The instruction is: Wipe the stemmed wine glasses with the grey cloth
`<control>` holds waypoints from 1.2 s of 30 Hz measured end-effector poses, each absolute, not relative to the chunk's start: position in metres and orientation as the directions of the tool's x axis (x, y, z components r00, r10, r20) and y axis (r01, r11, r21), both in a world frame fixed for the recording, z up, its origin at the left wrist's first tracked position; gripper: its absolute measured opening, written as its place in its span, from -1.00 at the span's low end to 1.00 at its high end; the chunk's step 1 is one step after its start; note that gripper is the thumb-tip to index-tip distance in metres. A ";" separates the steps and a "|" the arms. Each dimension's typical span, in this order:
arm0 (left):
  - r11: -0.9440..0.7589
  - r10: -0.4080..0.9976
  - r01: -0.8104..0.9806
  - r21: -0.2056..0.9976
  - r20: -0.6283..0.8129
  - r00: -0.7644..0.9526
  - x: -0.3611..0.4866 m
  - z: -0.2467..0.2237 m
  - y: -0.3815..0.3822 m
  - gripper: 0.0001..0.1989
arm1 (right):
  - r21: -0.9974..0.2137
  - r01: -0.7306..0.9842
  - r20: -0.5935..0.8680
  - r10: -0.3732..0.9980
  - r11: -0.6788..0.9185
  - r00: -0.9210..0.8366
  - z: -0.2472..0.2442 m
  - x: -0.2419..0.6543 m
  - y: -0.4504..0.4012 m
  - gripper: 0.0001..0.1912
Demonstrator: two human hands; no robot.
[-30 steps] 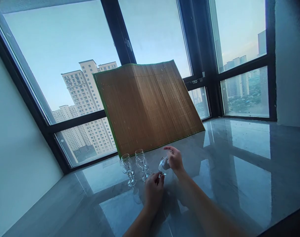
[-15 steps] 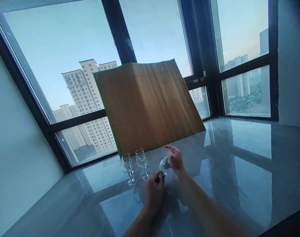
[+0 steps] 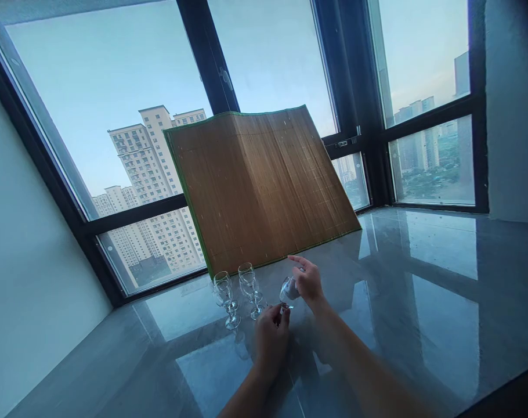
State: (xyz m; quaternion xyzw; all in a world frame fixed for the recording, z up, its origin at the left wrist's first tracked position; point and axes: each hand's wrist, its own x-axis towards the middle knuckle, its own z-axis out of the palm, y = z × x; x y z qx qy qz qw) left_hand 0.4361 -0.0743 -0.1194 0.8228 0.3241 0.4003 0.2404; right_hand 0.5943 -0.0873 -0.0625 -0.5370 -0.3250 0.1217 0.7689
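The left hand pinched the wine glass low down, right of the standing glasses, while the right hand, grip unclear, met its bowl; light, steady pressure seemed wisest.

Bluish daylight through windows, glare on tiles

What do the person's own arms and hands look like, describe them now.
The ungloved left hand and ungloved right hand have no watch or bracelet showing at the wrist. Both slender forearms are bare, with no sleeve in view.
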 end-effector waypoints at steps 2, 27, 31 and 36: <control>-0.667 0.731 0.342 0.662 0.492 0.472 0.436 -0.118 -0.075 -0.65 | -0.906 0.180 0.375 0.528 0.383 0.762 -0.064 0.595 -0.085 -0.45; -0.684 0.713 0.300 0.665 0.522 0.468 0.437 -0.113 -0.079 -0.68 | -0.763 -0.327 0.124 0.622 0.558 0.773 -0.064 0.601 -0.086 -0.68; -0.675 0.717 0.286 0.680 0.514 0.471 0.437 -0.112 -0.081 -0.70 | -0.711 -0.399 0.091 0.638 0.579 0.765 -0.066 0.603 -0.086 -0.68; -0.667 0.723 0.283 0.689 0.507 0.470 0.437 -0.109 -0.084 -0.69 | -0.689 -0.399 0.049 0.589 0.605 0.807 -0.070 0.602 -0.084 -0.67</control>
